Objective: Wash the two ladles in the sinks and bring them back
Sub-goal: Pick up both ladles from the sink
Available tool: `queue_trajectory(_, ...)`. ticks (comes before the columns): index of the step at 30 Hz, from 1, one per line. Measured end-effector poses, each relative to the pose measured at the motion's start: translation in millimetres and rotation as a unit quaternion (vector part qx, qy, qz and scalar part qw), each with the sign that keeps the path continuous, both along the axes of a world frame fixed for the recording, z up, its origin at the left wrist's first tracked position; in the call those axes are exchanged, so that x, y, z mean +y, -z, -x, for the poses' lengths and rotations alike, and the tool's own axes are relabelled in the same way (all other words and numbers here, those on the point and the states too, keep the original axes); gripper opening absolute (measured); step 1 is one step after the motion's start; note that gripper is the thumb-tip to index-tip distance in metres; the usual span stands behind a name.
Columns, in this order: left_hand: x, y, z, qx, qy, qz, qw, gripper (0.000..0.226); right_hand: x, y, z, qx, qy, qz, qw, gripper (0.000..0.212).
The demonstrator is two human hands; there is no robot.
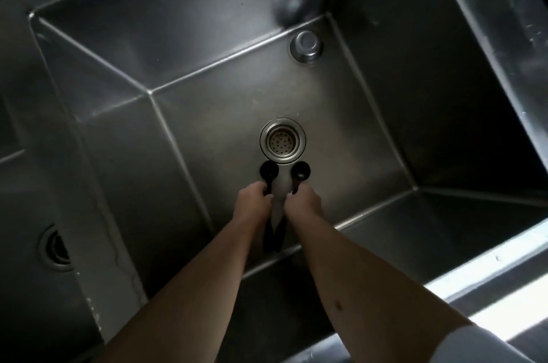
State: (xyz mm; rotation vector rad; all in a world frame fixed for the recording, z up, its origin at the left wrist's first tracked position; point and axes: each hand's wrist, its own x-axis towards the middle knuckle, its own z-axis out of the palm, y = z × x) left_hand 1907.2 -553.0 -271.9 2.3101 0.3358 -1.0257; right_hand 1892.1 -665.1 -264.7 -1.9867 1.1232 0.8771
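I look down into a deep steel sink. My left hand grips the handle of a black ladle, whose round bowl points toward the drain. My right hand grips a second black ladle the same way. The two bowls sit side by side just in front of the drain strainer, low over the sink floor. Both handles run back under my wrists and are partly hidden. No running water is visible.
An overflow fitting sits on the back wall. A second basin with its own drain lies to the left behind a steel divider. The bright front rim runs along the lower right.
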Motion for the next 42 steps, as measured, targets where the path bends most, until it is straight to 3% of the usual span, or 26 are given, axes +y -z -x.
queue_trajectory(7,17.1,-81.7,-20.4,-0.041,-0.118,0.122,0.985,0.020,3.2,-77.7,-20.8,-0.112,-0.027,-0.064,0.991,0.020)
queue_trajectory(10,28.8,-130.2,-17.1,-0.025,-0.159,0.184,0.970,0.011,5.8,-122.7,-14.5,-0.164,0.012,-0.126,0.978,0.017)
queue_trajectory(16,58.3,-218.7,18.6,-0.052,-0.229,0.233,0.944,0.017,11.6,-196.4,17.4,-0.221,0.072,-0.247,0.941,0.014)
queue_trajectory(23,87.6,-273.9,62.1,-0.072,-0.275,0.283,0.916,0.016,25.9,-248.9,47.4,-0.245,0.141,-0.343,0.896,0.023)
queue_trajectory(26,96.6,-283.2,69.8,-0.092,-0.313,0.287,0.901,0.016,33.5,-259.6,53.6,-0.265,0.140,-0.324,0.897,0.017)
queue_trajectory(34,113.5,-300.8,91.4,-0.097,-0.283,0.239,0.924,0.015,53.7,-265.9,81.6,-0.318,0.045,-0.153,0.934,0.006)
queue_trajectory(42,144.6,-325.7,126.9,-0.063,-0.227,0.303,0.923,0.017,89.8,-291.1,140.4,-0.359,0.156,-0.198,0.899,0.018)
